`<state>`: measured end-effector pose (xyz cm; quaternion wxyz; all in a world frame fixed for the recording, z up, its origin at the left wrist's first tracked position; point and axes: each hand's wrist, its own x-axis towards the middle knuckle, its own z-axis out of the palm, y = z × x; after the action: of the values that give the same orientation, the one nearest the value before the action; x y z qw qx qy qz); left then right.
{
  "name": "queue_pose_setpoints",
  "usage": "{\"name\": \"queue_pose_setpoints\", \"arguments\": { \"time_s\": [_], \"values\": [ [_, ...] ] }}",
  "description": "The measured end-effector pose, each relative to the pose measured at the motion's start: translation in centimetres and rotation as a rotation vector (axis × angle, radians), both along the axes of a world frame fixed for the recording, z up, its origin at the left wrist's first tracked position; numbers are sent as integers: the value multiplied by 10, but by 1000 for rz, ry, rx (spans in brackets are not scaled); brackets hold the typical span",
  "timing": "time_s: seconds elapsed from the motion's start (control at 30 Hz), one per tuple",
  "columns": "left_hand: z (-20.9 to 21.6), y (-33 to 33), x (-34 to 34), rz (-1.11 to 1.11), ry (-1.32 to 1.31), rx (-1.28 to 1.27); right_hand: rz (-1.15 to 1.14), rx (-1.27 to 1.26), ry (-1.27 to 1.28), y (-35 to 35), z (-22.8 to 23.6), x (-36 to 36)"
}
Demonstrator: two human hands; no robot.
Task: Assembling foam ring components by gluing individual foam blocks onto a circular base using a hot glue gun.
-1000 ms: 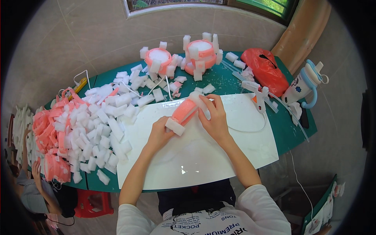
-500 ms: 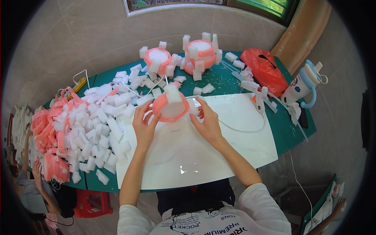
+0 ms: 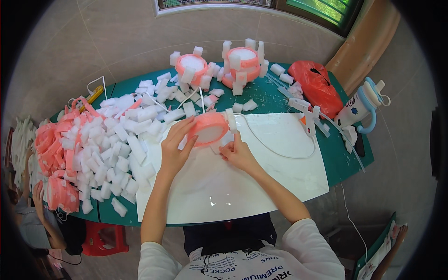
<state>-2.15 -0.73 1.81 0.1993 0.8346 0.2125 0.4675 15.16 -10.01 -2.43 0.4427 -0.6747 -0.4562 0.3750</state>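
Observation:
My left hand (image 3: 175, 147) grips the left side of a pink ring (image 3: 198, 125), thumb below and fingers over its top. The ring has a pale round centre and is tilted over the white board (image 3: 280, 186). A white foam block (image 3: 231, 121) stands on the ring's right edge. Under that block, my right hand (image 3: 239, 152) reaches up with its index finger, its tip at the block's lower end. Its thumb and other fingers are curled close together below; whatever they pinch, if anything, is hidden.
Loose white foam blocks (image 3: 112, 156) heap on the left beside pink pieces (image 3: 63, 193). Pink rings with foam blocks (image 3: 193, 63) stand at the back. A white glue gun (image 3: 308, 114), its cable, a red bag (image 3: 317, 86) and a tumbler (image 3: 358, 106) lie right. Another person's hand (image 3: 38, 196) shows far left.
The ring has turned, so its foam block moved from the top to the right edge. My left hand slid upward over the ring; my right hand came lower and curled its fingers.

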Motion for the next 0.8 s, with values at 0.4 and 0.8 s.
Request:
{"name": "queue_pose_setpoints", "arguments": {
  "time_s": [0.4, 0.8],
  "values": [
    [3, -9, 16, -26, 11, -21, 90, -116, -330, -25, 31, 26],
    [1, -9, 15, -39, -4, 31, -715, 350, -642, -128, 13, 158]
  ]
}}
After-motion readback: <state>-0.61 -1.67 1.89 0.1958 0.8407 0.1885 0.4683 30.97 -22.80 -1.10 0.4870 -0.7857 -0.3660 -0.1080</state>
